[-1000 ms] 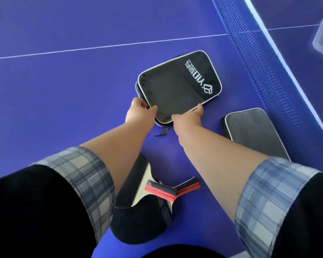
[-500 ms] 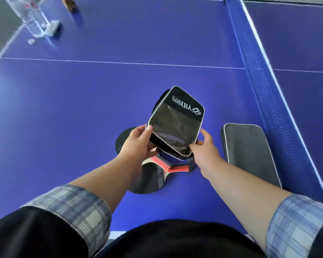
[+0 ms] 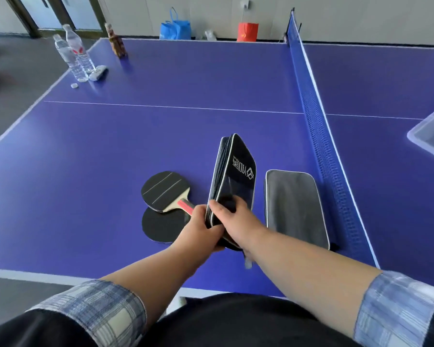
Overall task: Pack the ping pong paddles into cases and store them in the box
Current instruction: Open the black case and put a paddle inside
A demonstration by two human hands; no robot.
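Head view shows my left hand [image 3: 201, 225] and my right hand [image 3: 232, 219] both gripping the near end of the black case [image 3: 236, 176], tipped up on its edge over the table [image 3: 85, 159]. Two paddles [image 3: 164, 190] lie bare at 9 o'clock from it, and a gray case [image 3: 295, 206] lies at 3 o'clock. Nothing looks packed yet, and the clear box [image 3: 431, 135] waits past the net [image 3: 321, 146] at 2 o'clock.
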